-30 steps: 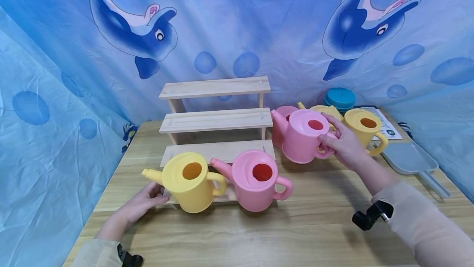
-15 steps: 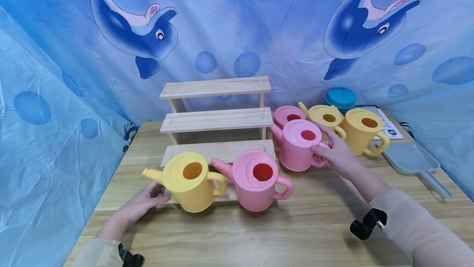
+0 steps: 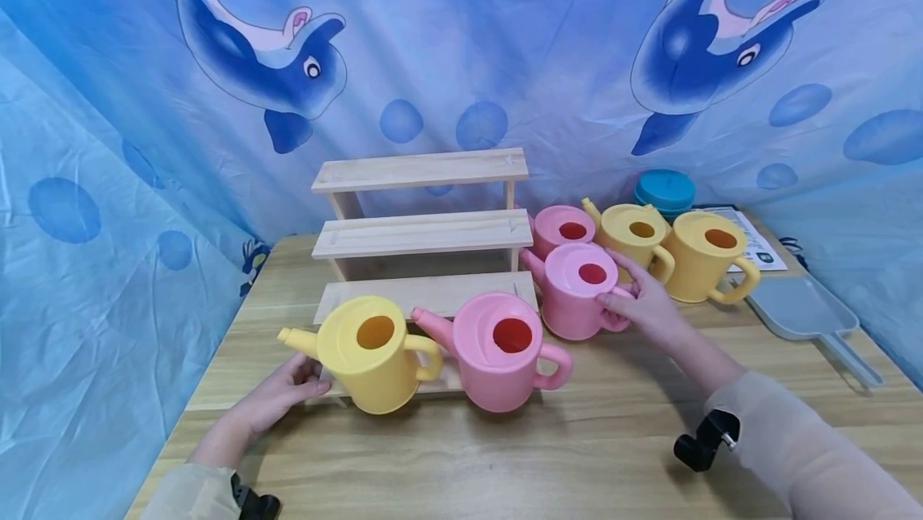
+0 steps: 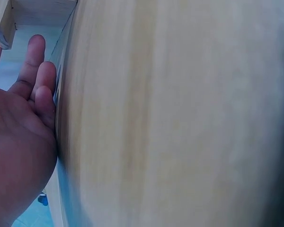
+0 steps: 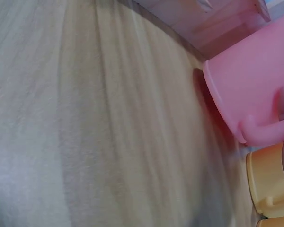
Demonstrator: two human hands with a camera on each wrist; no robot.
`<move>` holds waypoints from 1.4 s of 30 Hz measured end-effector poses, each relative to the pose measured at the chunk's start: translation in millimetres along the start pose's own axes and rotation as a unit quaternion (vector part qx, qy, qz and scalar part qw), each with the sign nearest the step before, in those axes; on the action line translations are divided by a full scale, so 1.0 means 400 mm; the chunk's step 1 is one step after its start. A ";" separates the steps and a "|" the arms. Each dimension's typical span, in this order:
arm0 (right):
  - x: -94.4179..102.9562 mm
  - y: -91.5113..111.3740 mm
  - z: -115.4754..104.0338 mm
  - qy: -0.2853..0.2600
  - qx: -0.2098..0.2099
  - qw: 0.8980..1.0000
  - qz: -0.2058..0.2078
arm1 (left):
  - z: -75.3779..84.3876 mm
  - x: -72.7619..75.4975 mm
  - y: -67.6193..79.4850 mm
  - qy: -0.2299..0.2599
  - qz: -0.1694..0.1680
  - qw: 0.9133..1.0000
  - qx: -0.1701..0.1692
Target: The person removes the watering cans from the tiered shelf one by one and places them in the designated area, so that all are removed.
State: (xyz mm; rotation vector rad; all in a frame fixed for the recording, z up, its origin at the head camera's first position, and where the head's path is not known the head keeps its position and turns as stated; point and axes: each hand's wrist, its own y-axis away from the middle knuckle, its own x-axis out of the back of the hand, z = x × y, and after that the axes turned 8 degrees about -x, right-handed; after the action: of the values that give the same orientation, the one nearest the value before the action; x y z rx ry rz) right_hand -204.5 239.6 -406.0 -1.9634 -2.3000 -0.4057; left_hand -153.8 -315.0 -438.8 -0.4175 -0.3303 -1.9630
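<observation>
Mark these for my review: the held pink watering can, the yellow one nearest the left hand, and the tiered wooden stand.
Held pink watering can (image 3: 573,305): head view, front of the body.
Front yellow watering can (image 3: 366,372): head view, front of the body.
Tiered wooden stand (image 3: 421,234): head view, second board from the top.

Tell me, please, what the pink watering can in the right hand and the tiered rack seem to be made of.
Held pink watering can: probably plastic, smooth and satin, judging by its even colour and softly rounded edges.
Tiered rack: apparently wood, pale and seemingly unvarnished, with faint grain lines along its steps.
</observation>
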 end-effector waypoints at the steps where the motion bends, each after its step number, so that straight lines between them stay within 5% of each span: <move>1: -0.001 -0.001 0.004 -0.004 -0.004 1.000 -0.002 | 0.001 0.001 0.000 -0.001 0.000 1.000 0.002; 14: -0.023 0.031 -0.027 -0.008 0.007 1.000 -0.012 | 0.003 0.002 0.001 -0.012 -0.001 1.000 0.015; 23: 0.003 -0.001 0.023 0.053 0.005 0.999 -0.010 | 0.002 0.002 0.002 -0.010 -0.002 1.000 0.012; 32: 0.031 0.000 -0.022 0.157 0.068 0.984 0.044 | -0.001 0.000 -0.002 -0.012 0.000 1.000 0.005; 42: 0.020 -0.002 -0.106 0.180 0.073 0.979 0.068 | 0.005 0.002 0.001 -0.015 -0.003 1.000 0.013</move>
State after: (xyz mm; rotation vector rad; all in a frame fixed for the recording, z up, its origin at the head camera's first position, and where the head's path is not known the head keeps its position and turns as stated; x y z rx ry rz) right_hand -211.0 236.1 -363.5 -1.7914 -1.9071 -0.5147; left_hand -153.3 -315.0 -436.9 -0.4294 -0.3762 -1.9588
